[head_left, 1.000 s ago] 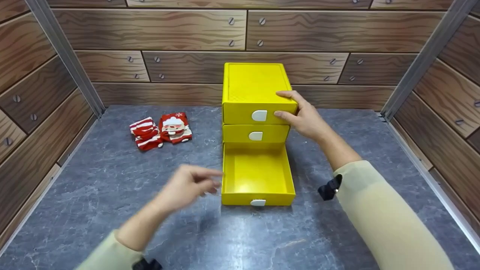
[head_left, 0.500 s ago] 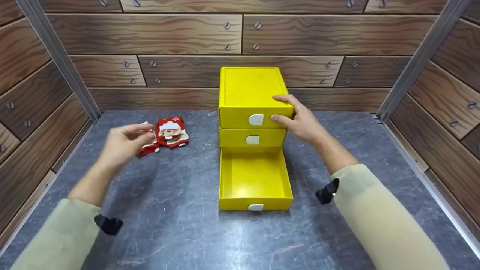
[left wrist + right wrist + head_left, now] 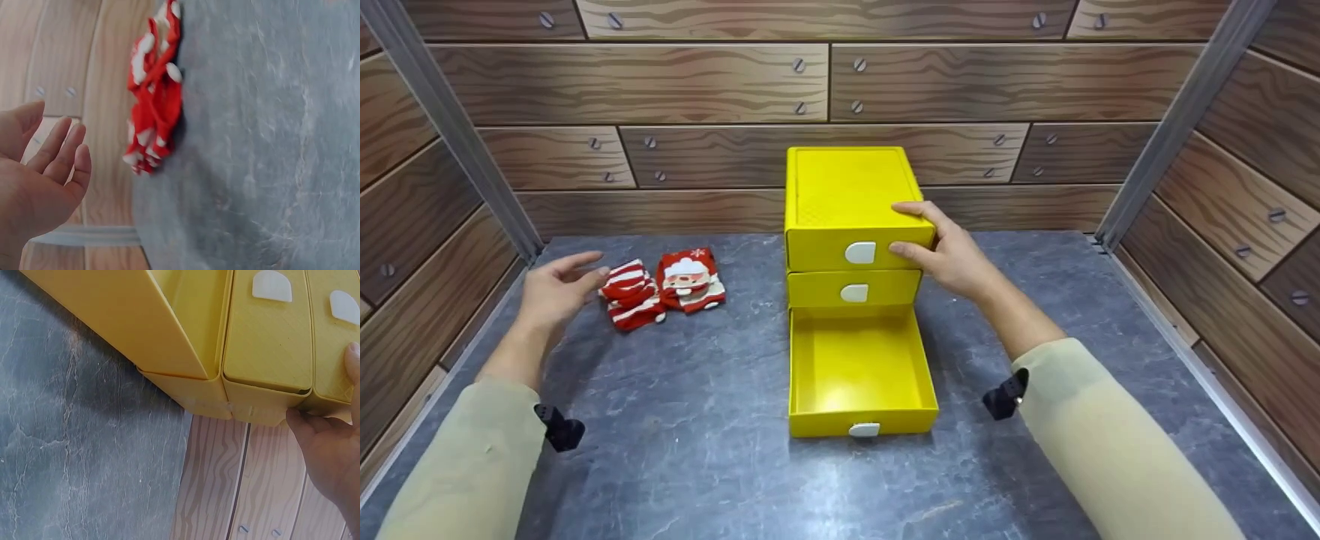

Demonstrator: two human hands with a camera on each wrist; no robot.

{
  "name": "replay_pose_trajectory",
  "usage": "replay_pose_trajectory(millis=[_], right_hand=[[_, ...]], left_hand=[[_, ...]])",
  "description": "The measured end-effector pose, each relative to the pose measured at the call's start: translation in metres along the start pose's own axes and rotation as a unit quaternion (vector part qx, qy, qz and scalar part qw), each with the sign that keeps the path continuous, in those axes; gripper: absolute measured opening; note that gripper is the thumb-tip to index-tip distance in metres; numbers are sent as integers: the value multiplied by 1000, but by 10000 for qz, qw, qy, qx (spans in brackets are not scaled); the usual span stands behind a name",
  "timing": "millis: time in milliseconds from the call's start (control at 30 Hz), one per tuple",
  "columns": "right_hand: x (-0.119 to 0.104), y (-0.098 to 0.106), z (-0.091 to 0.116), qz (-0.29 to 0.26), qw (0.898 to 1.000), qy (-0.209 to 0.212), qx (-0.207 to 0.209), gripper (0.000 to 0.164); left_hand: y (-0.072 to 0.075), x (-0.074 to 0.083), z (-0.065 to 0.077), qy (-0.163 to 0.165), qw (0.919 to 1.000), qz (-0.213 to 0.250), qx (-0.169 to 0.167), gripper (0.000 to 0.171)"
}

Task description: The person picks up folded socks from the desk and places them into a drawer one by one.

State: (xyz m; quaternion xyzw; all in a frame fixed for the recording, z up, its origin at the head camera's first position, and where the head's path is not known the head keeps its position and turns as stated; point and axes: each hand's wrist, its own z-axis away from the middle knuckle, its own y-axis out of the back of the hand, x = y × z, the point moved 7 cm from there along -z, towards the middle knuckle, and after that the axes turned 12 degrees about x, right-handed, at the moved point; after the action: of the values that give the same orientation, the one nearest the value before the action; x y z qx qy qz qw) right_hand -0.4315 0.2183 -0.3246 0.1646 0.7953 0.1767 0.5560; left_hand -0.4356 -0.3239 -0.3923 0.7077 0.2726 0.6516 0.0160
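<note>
My left hand [image 3: 553, 292] hovers at the left side of a pair of folded red-and-white Christmas socks, fingers loose and holding nothing. One sock bundle [image 3: 631, 296] is striped; the other sock [image 3: 688, 279] shows a Santa face. In the left wrist view, the relaxed hand [image 3: 45, 169] is apart from the red socks [image 3: 154, 101]. A yellow three-drawer box [image 3: 851, 184] stands in the middle. Its bottom drawer [image 3: 862, 424] is pulled out and bare inside; the upper two are closed. My right hand [image 3: 956, 251] grips the box's upper right front corner, thumb on the front.
White tabs serve as drawer handles, such as the top tab [image 3: 860, 253]. Wood-patterned walls [image 3: 697, 82] with metal corner posts [image 3: 1155, 112] enclose the grey marbled table [image 3: 682, 435] at back and sides.
My left hand has moved from beside the open bottom drawer leftward, past the socks, to their left side. The right hand keeps its hold on the box; the head view has tilted slightly.
</note>
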Motion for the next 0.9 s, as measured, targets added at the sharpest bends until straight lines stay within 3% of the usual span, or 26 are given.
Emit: replay_pose_trajectory(millis=[167,300,533,900], right_hand=[[1,-4,0,-17,10000,37,-8,60],[1,-5,1,10,10000,48,3,59],[0,-4,1,29,9999,100,26,59],[0,1,2,38,9999,118,87,59]], left_hand=[[1,-26,-7,156,9985,-427,307,54],[-5,-45,-11,416,9976,-411,380,54],[-17,-57,-16,355,9968,-642,315,54],[-46,-61,-17,321,9903,-1172,-680,55]])
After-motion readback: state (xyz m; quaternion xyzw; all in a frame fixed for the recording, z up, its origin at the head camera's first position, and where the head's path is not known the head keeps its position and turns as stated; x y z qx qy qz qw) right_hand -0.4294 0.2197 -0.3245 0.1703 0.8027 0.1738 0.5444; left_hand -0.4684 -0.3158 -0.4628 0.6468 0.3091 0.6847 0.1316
